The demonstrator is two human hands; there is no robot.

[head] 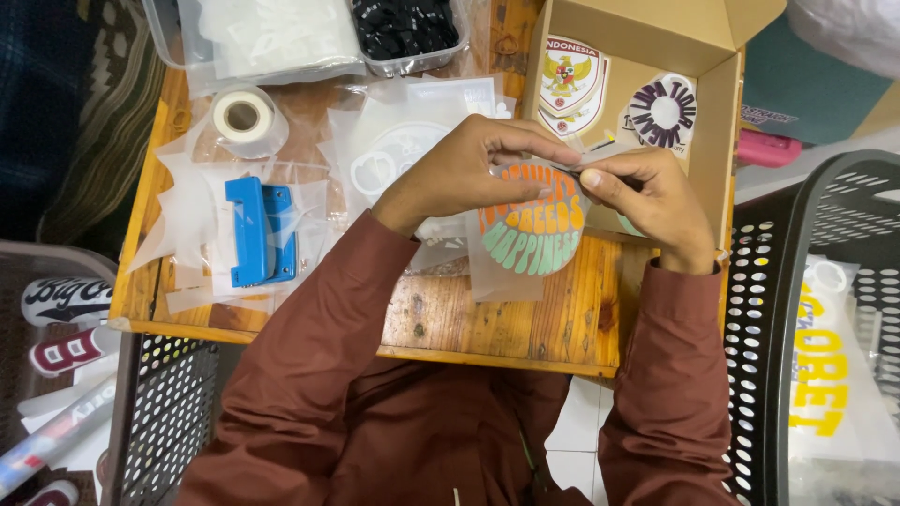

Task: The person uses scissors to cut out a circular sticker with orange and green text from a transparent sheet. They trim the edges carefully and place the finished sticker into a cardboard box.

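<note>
A round sticker (531, 232) with orange, yellow and green lettering on a clear film backing is held just above the middle of a small wooden desk (506, 323). Both hands meet at its upper edge. The left hand (459, 169) pinches the top of the film between thumb and fingertips. The right hand (652, 199) is closed around a thin dark tool, possibly tweezers (569, 169), whose tip touches the sticker's top edge. Both arms wear dark reddish-brown sleeves (309, 356).

Just behind the hands, loose clear film sheets with white cut shapes (394, 150) lie spread over the desk. To the left, a blue hole punch (258, 230) rests on more film scraps, and beyond it sits a roll of white tape (242, 116). At the far edge of the desk stand two clear plastic tubs, one with white pieces (272, 37) and one with black pieces (408, 28).

To the right of the hands, an open cardboard box (712, 122) holds a red and white crest sticker (570, 82) and a round purple-lettered sticker (664, 112).

A black perforated basket (778, 281) stands at the right, holding a film sheet with yellow lettering (823, 375). Another perforated basket (159, 412) at lower left holds more lettered stickers (66, 300).
</note>
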